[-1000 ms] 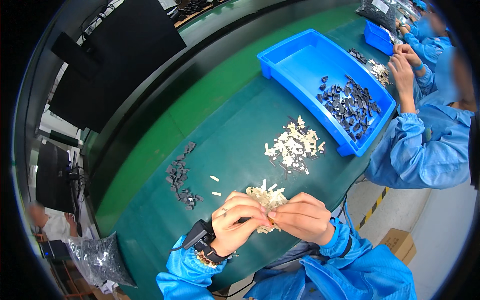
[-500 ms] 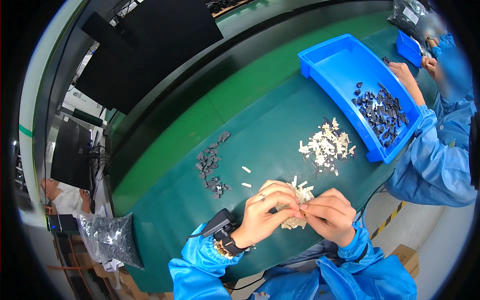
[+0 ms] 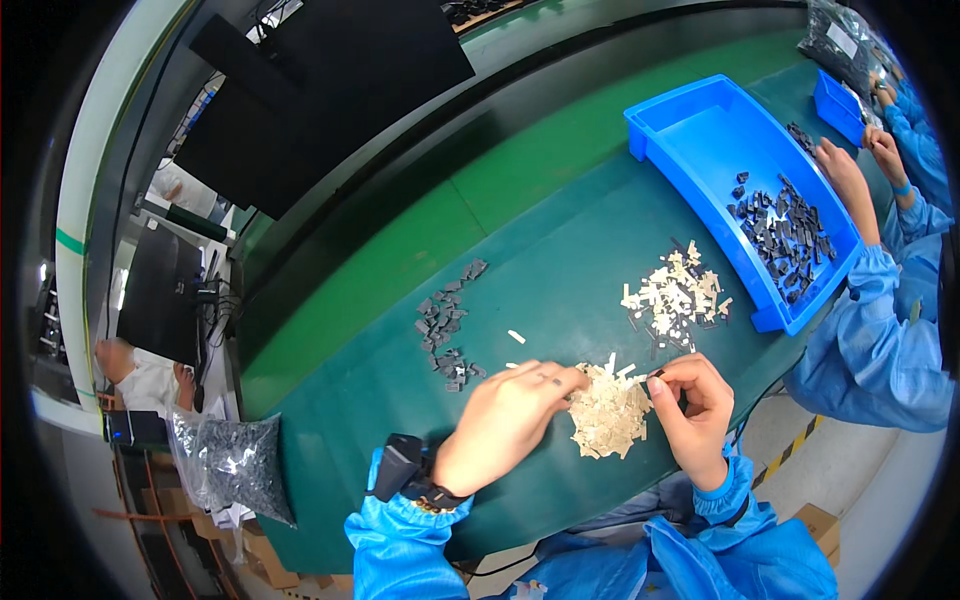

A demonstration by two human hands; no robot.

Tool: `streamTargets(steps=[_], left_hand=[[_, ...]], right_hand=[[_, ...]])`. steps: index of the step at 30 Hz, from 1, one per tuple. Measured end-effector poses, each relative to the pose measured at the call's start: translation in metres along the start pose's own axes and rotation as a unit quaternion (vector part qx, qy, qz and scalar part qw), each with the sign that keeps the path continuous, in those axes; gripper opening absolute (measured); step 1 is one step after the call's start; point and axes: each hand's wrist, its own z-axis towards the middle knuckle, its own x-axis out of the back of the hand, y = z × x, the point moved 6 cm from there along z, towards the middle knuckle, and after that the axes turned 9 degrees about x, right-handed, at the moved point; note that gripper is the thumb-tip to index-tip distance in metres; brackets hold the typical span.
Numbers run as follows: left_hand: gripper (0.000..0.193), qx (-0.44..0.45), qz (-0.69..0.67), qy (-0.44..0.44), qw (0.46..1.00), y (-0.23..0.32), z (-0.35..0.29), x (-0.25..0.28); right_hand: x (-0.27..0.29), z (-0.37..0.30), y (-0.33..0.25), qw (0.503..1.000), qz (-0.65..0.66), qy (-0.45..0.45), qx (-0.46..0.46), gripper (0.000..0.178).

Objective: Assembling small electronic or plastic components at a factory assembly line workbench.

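Observation:
A heap of small cream-coloured strips (image 3: pixel 610 415) lies on the green tabletop between my hands. My left hand (image 3: pixel 510 425) reaches to the heap's left edge, back of the hand upward. Its fingers are bent together, and their tips are partly hidden, so what they pinch cannot be made out. On the heap's right side, my right hand (image 3: pixel 695 405) is raised with thumb and forefinger pinched on a small black piece (image 3: pixel 656 375). Small black pieces (image 3: pixel 440 320) lie loosely grouped beyond my left hand. One loose cream strip (image 3: pixel 516 337) rests between that group and the heap.
Farther right is a mixed scatter of cream and black bits (image 3: pixel 680 295). A blue bin (image 3: pixel 690 165) holding black pieces stands beyond it, with a co-worker's hand (image 3: pixel 848 185) at its far side. A clear bag of dark parts (image 3: pixel 235 460) sits at the table's left edge.
My hands, together over the heap before, have moved apart: left to the left, right to the right. The heap is more exposed. The whole view has shifted slightly.

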Motion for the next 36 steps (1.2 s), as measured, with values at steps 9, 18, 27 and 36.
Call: streamTargets(steps=[9, 18, 27, 36], left_hand=[[0.023, 0.219, 0.244, 0.105, 0.939, -0.070, -0.008, 0.073], [0.006, 0.152, 0.013, 0.062, 0.986, -0.074, 0.011, 0.066], [0.017, 0.121, -0.530, -0.056, 0.838, -0.022, 0.001, -0.041], [0.015, -0.003, -0.278, 0.046, 0.960, -0.012, -0.004, -0.031]], right_hand=[[-0.001, 0.002, 0.005, 0.999, 0.019, -0.003, -0.029, 0.007], [-0.001, 0.004, -0.001, 1.000, -0.010, -0.022, -0.006, 0.006], [-0.019, 0.003, 0.010, 0.955, 0.253, -0.112, -0.104, 0.006], [-0.019, -0.001, 0.012, 0.938, 0.244, -0.183, -0.167, 0.009]])
